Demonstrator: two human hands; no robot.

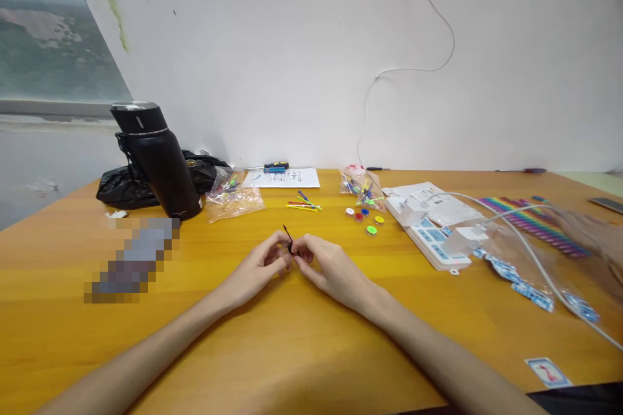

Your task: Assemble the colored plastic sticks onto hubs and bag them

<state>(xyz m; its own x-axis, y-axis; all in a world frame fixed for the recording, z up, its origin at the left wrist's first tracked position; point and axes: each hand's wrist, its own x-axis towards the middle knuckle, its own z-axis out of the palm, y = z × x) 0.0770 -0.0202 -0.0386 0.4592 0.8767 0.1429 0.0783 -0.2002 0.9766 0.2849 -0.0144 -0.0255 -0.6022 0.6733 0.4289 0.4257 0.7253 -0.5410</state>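
Above the middle of the table, my left hand [265, 264] and my right hand [324, 262] meet at the fingertips. Both are closed in a pinch around a small black piece with a thin dark stem [287, 231] that sticks up between them. Fingers hide most of its lower part, so its exact kind does not show. Beyond the hands lie several thin coloured plastic sticks [302, 205]. To their right are several small round pieces in white, red, blue, yellow and green, among them a green disc [372, 231].
A black thermos [158, 162] stands at the left by a black plastic bag [121, 189], with a blurred-out flat object [136, 259] before it. Clear bags [236, 202], a screwdriver [276, 167] and paper [302, 177] lie behind. At right are a power strip [438, 246], cables and a rainbow-coloured row [535, 224].
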